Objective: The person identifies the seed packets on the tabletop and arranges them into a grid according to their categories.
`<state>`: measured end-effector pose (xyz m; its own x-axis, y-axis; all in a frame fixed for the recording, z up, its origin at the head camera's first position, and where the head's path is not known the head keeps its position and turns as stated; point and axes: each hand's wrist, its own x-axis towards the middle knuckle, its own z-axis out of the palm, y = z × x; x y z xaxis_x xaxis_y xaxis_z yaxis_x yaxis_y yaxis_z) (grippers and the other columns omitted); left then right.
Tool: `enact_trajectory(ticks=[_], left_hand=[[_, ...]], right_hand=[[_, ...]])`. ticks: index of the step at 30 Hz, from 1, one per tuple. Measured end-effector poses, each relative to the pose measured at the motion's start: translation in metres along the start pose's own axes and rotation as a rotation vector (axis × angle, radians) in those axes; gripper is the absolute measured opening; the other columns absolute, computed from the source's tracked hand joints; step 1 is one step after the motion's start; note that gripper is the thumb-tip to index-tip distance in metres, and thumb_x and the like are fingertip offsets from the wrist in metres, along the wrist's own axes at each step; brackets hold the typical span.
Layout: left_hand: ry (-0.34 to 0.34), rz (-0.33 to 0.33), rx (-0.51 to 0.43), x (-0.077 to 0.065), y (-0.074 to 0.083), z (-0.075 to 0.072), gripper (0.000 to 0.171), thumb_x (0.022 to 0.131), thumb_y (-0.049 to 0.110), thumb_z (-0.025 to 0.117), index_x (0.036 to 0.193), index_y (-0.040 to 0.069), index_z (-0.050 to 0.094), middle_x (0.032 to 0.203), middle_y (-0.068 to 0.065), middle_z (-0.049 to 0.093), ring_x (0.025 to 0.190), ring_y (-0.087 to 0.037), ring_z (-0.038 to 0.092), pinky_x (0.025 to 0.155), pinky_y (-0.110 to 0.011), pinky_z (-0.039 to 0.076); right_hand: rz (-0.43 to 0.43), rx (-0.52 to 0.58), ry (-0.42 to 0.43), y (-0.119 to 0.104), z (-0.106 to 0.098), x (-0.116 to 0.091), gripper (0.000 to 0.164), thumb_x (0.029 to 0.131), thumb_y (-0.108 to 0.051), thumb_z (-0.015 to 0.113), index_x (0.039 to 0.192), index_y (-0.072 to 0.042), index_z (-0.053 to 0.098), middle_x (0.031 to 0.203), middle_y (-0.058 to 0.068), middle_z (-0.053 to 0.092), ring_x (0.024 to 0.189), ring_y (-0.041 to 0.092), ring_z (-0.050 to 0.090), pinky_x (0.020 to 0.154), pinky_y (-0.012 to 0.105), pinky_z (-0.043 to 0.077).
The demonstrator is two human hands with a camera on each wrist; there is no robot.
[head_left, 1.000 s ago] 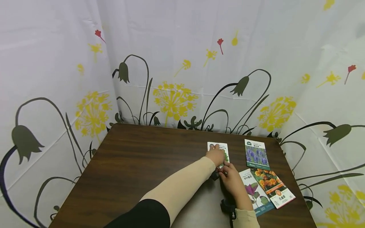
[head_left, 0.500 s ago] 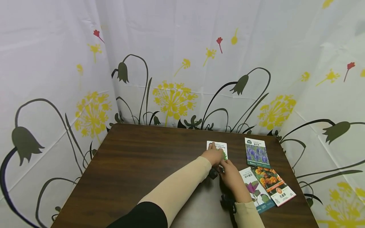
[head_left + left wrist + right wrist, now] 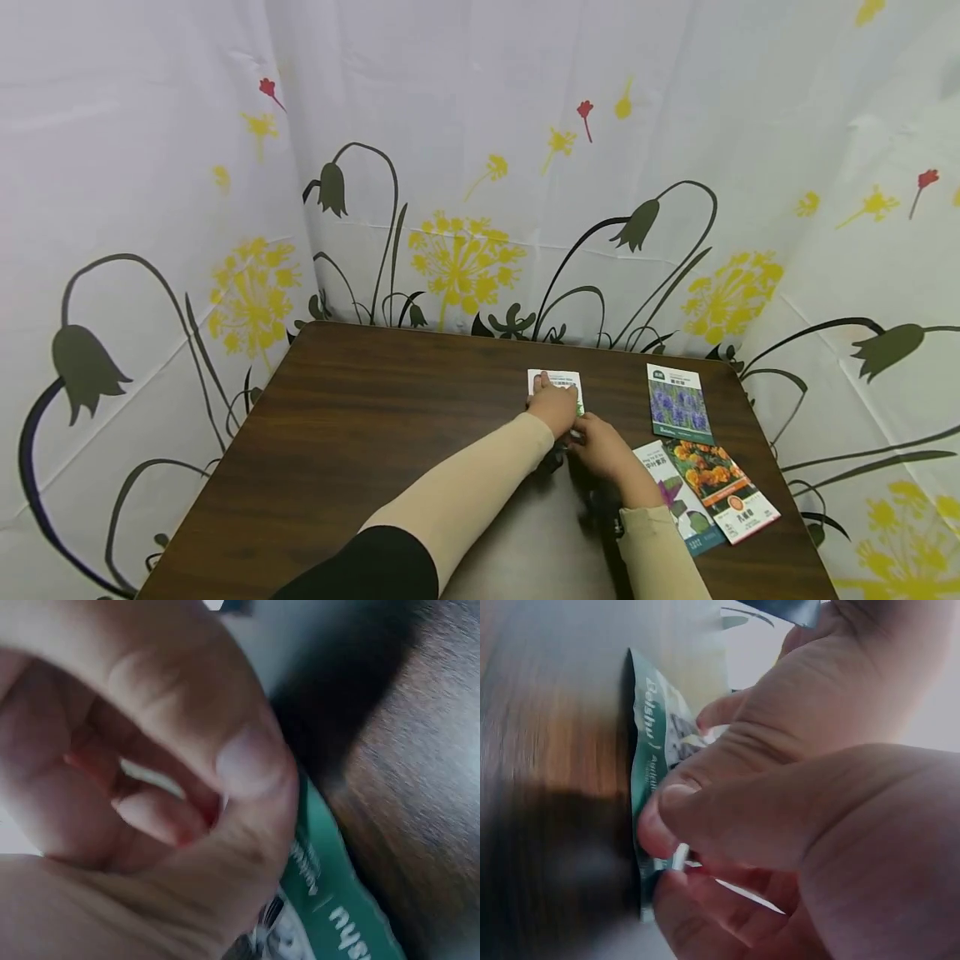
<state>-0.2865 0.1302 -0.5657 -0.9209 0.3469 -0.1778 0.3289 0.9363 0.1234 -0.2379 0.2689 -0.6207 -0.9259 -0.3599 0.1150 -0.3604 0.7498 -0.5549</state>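
A white seed packet with a green plant picture lies towards the table's far side. My left hand covers most of it, fingers across its face. In the left wrist view its thumb and forefinger meet beside the green bottom strip. Close against it, my right hand works at the packet's lower edge. The right wrist view shows my right thumb and a finger pinching a thin white piece beside that strip. Whether this piece belongs to the packet, I cannot tell. Overlapping fingers hide much of the contact.
To the right lie a packet with purple-blue flowers, one with orange flowers and one with a purple flower, partly overlapped. The brown wooden table meets a flower-printed curtain behind. Both wrists carry black cameras.
Both hands and the packet have shifted a little to the left. The right hand stays close against the left. The other packets have stayed in place.
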Motion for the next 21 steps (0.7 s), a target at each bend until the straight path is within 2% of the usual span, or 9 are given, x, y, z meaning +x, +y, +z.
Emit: enact_trajectory(ticks=[3,6,10,13,17,19,21], left_hand=[[0.01,-0.044,-0.022,0.0,-0.007,0.001,0.049,0.111,0.027,0.061,0.16,0.02,0.056,0.161,-0.019,0.058,0.16,-0.049,0.04,0.109,-0.059,0.057],[-0.014,-0.074,-0.052,0.0,-0.016,0.002,0.053,0.113,0.026,0.056,0.165,0.02,0.049,0.171,-0.025,0.042,0.164,-0.047,0.032,0.118,-0.056,0.051],[-0.064,-0.137,-0.09,0.001,-0.022,0.001,0.062,0.112,0.034,0.06,0.169,0.017,0.042,0.175,-0.033,0.028,0.167,-0.046,0.025,0.13,-0.053,0.039],[-0.041,-0.178,-0.141,0.015,-0.028,0.016,0.065,0.108,0.034,0.066,0.166,0.013,0.044,0.174,-0.037,0.026,0.166,-0.05,0.024,0.129,-0.057,0.038],[-0.033,-0.162,-0.227,0.041,-0.044,0.039,0.07,0.106,0.024,0.068,0.167,0.006,0.038,0.174,-0.042,0.015,0.166,-0.056,0.015,0.128,-0.063,0.037],[-0.058,-0.146,-0.265,0.046,-0.052,0.042,0.077,0.107,0.024,0.069,0.171,0.007,0.03,0.176,-0.041,0.008,0.167,-0.056,0.008,0.129,-0.066,0.033],[-0.065,-0.132,-0.272,0.042,-0.056,0.036,0.086,0.104,0.025,0.073,0.174,0.008,0.025,0.177,-0.039,0.004,0.168,-0.055,0.006,0.131,-0.065,0.03]], right_hand=[[0.067,0.053,-0.046,-0.025,-0.007,0.004,0.021,0.094,-0.005,0.08,0.115,-0.007,0.078,0.106,0.014,0.066,0.093,0.027,0.067,0.089,0.052,0.057],[0.088,0.071,-0.056,-0.035,-0.002,0.008,0.026,0.095,-0.002,0.079,0.121,-0.006,0.078,0.11,0.014,0.066,0.1,0.027,0.068,0.094,0.051,0.058],[0.085,0.096,-0.052,-0.039,0.002,0.012,0.026,0.098,-0.004,0.078,0.124,-0.007,0.078,0.11,0.01,0.064,0.099,0.022,0.066,0.093,0.047,0.058],[0.079,0.126,-0.054,-0.042,0.002,0.017,0.024,0.099,-0.008,0.077,0.123,-0.009,0.078,0.108,0.007,0.063,0.094,0.019,0.061,0.09,0.046,0.055],[0.059,0.158,-0.063,-0.043,0.002,0.023,0.024,0.098,-0.007,0.077,0.123,-0.007,0.078,0.105,0.007,0.061,0.095,0.019,0.062,0.09,0.044,0.057],[0.052,0.153,-0.064,-0.044,0.003,0.025,0.025,0.098,-0.005,0.076,0.123,-0.007,0.078,0.105,0.007,0.061,0.095,0.018,0.061,0.089,0.042,0.056],[0.049,0.154,-0.068,-0.045,0.004,0.028,0.027,0.098,-0.004,0.075,0.124,-0.007,0.078,0.105,0.008,0.061,0.093,0.018,0.059,0.087,0.039,0.054]])
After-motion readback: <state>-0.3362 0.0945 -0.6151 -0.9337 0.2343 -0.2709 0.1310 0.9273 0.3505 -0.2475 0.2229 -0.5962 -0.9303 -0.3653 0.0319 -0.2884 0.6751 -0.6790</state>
